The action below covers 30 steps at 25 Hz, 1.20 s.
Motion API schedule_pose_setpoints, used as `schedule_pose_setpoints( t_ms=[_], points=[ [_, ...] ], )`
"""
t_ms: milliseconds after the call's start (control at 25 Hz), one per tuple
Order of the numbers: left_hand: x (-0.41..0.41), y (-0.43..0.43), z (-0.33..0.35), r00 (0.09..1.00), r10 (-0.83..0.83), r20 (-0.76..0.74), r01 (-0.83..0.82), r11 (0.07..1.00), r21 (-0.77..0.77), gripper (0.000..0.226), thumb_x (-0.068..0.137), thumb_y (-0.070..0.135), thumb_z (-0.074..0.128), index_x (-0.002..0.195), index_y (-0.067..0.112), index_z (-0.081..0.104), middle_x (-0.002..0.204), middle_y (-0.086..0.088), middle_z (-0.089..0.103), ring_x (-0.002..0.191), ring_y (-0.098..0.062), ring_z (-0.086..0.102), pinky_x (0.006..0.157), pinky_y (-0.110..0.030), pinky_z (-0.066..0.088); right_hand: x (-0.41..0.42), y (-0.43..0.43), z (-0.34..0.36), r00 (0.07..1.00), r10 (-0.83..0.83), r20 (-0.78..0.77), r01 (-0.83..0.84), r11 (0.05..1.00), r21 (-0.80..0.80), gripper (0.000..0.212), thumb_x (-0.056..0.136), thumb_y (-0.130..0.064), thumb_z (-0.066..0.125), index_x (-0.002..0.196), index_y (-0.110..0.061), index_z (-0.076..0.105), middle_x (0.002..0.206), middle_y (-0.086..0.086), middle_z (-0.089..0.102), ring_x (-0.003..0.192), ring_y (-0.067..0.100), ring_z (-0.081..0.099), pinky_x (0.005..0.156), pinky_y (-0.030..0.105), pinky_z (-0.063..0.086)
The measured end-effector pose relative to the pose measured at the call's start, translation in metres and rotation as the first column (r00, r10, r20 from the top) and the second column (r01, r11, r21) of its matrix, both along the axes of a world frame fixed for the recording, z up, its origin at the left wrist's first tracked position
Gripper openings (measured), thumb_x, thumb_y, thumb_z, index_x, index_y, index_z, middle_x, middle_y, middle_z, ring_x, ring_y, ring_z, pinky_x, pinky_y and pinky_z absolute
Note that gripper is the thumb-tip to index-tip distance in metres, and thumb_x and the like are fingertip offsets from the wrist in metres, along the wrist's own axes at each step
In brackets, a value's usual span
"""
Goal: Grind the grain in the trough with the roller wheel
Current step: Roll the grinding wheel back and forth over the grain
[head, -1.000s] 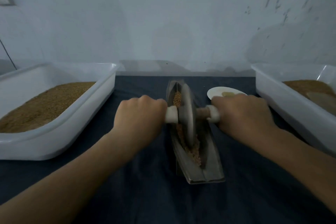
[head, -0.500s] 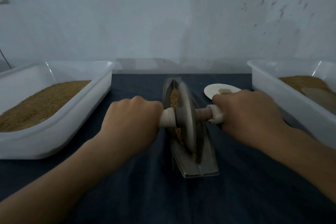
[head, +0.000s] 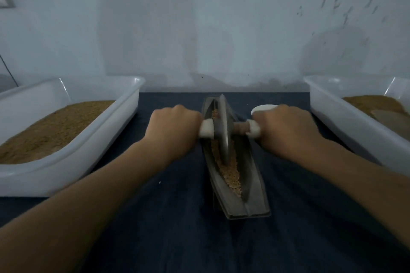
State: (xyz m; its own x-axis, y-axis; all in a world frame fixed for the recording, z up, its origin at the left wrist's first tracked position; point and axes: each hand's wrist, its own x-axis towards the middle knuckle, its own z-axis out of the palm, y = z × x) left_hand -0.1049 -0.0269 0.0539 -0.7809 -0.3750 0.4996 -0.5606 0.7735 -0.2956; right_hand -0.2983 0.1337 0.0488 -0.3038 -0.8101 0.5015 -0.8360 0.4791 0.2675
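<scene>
Fingers of the left hand (head: 175,131) curl round the white handle (head: 206,131) at the 9 o'clock side of the roller wheel (head: 223,133), and the right hand (head: 286,131) grips the other handle (head: 254,132) at 3 o'clock. The wheel stands upright in the gray trough (head: 253,185) on the counter (head: 155,228), with grain (head: 231,173) at its 6 o'clock.

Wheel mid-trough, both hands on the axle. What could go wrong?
1. Grain lies piled toward the trough's near end; the wheel rolling back may push some over the rim.
2. Left hand and right hand both hold the axle, so the trough could slide on the cloth.
</scene>
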Motion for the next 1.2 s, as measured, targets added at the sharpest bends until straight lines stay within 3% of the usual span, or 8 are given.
schedule_pose_setpoints(
  t_ms=[80,200,480,600,800,920,1040,1200],
  points=[
    [0.032,0.023,-0.009,0.994,-0.104,-0.042,0.101,0.993,-0.055,0.048,0.061,0.034,0.082,0.07,0.029,0.034,0.057,0.01,0.016,0.044,-0.009,0.011,0.045,-0.021,0.011,0.017,0.033,0.001,0.988,0.092,-0.127,-0.099,0.994,-0.05,0.034,0.069,-0.04,0.069,0.061,-0.029,0.037,0.059,-0.012,0.031,0.046,0.011,0.027,0.045,0.019,0.013],
    [0.033,0.023,-0.003,0.993,-0.111,-0.044,0.108,0.991,-0.074,0.057,0.057,0.032,0.082,0.068,0.03,0.027,0.054,0.011,0.015,0.043,-0.008,0.006,0.046,-0.018,0.007,0.022,0.036,0.009,0.99,0.084,-0.116,-0.089,0.995,-0.04,0.037,0.061,-0.042,0.074,0.059,-0.031,0.039,0.057,-0.014,0.017,0.05,0.001,0.008,0.049,0.015,0.008],
    [-0.036,-0.032,0.009,0.994,0.109,0.009,-0.108,0.97,0.22,0.008,0.088,0.027,0.06,0.094,0.022,0.061,0.081,0.0,0.053,0.07,-0.022,0.048,0.064,-0.037,0.038,-0.005,-0.056,0.029,0.996,-0.062,0.057,0.058,0.996,0.063,0.011,0.09,-0.03,0.069,0.096,-0.022,0.064,0.091,0.003,0.065,0.081,0.026,0.062,0.065,0.034,0.047],
    [-0.015,-0.01,0.005,0.998,0.06,0.016,-0.061,0.99,0.128,0.012,0.085,0.03,0.065,0.087,0.024,0.055,0.069,0.004,0.037,0.057,-0.018,0.039,0.054,-0.033,0.033,-0.003,-0.024,0.015,0.993,-0.042,0.111,0.034,0.997,0.074,0.019,0.088,-0.037,0.066,0.079,-0.031,0.05,0.081,-0.007,0.056,0.07,0.017,0.054,0.056,0.029,0.037],
    [0.035,0.031,0.001,0.986,-0.147,-0.073,0.141,0.987,-0.076,0.066,0.044,0.029,0.09,0.068,0.027,0.028,0.057,0.01,0.005,0.045,-0.007,0.0,0.047,-0.017,0.005,0.014,0.045,-0.006,0.986,0.16,0.044,-0.159,0.987,-0.026,0.019,0.073,-0.053,0.044,0.073,-0.039,0.03,0.06,-0.011,0.041,0.046,0.015,0.036,0.046,0.022,0.025],
    [0.009,0.014,-0.009,1.0,0.01,-0.017,-0.01,1.0,-0.001,0.038,0.074,0.03,0.076,0.073,0.026,0.039,0.058,0.007,0.021,0.045,-0.013,0.018,0.044,-0.027,0.018,0.01,0.01,0.001,0.999,-0.01,-0.032,0.01,1.0,-0.004,0.028,0.079,-0.039,0.06,0.072,-0.033,0.033,0.064,-0.011,0.044,0.051,0.011,0.034,0.048,0.022,0.017],
    [-0.029,-0.02,0.004,0.994,0.103,-0.027,-0.099,0.988,0.12,0.01,0.089,0.027,0.062,0.089,0.02,0.055,0.069,0.003,0.039,0.063,-0.022,0.045,0.058,-0.036,0.035,-0.002,-0.043,0.017,0.992,-0.083,0.096,0.077,0.995,0.064,0.021,0.089,-0.03,0.066,0.086,-0.029,0.045,0.086,-0.002,0.06,0.079,0.024,0.059,0.059,0.031,0.037],
    [-0.014,-0.012,0.001,0.998,0.043,-0.034,-0.04,0.994,0.098,0.015,0.085,0.03,0.065,0.085,0.021,0.053,0.066,0.004,0.033,0.054,-0.018,0.035,0.052,-0.032,0.03,0.001,-0.025,0.017,0.992,-0.056,0.115,0.046,0.995,0.083,0.023,0.086,-0.035,0.067,0.079,-0.031,0.046,0.083,-0.006,0.058,0.074,0.02,0.058,0.056,0.028,0.036]
  ],
)
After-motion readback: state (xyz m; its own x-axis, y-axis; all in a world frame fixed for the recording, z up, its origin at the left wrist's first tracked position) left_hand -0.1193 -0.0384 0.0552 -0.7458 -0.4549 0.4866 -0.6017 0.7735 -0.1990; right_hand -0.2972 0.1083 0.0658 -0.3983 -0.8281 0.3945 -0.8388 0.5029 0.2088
